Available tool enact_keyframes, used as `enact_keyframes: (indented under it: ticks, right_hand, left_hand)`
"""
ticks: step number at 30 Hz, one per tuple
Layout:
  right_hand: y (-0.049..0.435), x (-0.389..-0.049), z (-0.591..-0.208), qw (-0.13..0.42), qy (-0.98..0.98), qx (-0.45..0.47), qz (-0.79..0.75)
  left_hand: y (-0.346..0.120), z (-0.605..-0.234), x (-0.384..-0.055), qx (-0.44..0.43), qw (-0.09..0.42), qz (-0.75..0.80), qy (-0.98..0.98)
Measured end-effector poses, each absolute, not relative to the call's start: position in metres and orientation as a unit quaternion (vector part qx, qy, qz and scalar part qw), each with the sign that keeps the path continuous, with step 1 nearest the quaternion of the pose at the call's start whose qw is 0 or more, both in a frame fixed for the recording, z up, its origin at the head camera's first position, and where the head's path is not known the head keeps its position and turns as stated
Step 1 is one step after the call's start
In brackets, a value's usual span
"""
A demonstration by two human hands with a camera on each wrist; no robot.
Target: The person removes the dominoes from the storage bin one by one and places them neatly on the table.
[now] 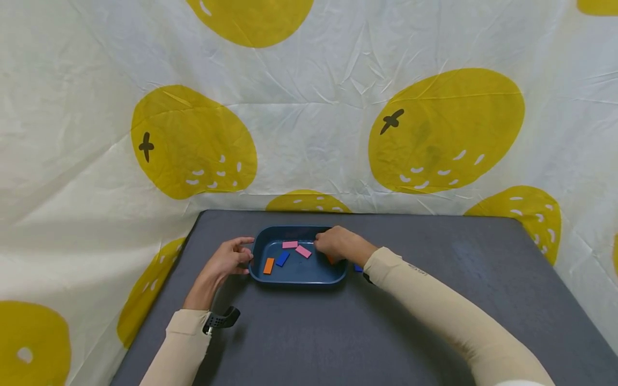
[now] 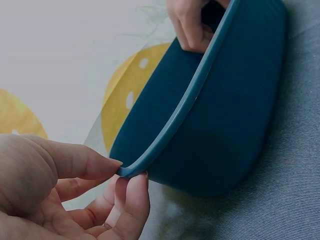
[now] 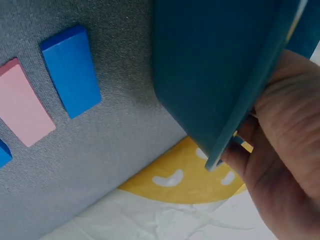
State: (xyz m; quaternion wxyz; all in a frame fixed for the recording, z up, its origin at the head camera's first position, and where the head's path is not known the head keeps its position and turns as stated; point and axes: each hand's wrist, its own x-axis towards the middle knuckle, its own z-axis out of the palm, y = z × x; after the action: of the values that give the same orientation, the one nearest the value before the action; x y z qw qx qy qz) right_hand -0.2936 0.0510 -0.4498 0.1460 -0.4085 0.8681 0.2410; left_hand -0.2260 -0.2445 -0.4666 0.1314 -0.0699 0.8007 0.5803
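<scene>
A dark blue rectangular tray (image 1: 309, 276) sits on the table, holding two pink blocks, a blue block (image 1: 282, 259) and an orange block (image 1: 269, 266). At its left end my left hand (image 1: 230, 257) pinches the rim (image 2: 175, 120) between thumb and fingers, plain in the left wrist view. My right hand (image 1: 340, 244) reaches over the right end into the tray, fingers bent downward. Another orange block (image 1: 331, 260) shows just under that hand. The rim and wall hide the right fingertips in the right wrist view, so I cannot tell whether they hold a block.
Outside the tray's right end, a blue block (image 3: 72, 72) and a pink block (image 3: 26, 102) lie on the grey table (image 1: 299, 332), with part of another blue block (image 3: 4, 154) at the view's edge. A white curtain (image 1: 309, 134) with yellow fruit prints hangs behind the table.
</scene>
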Motion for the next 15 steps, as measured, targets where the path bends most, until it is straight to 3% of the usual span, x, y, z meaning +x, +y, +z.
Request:
enact_keyframes:
  ticks: [15]
  right_hand:
    - [0.073, -0.286, -0.439, 0.129, 0.886, -0.436, 0.089]
  left_hand:
    - [-0.245, -0.464, -0.224, -0.068, 0.134, 0.581, 0.800]
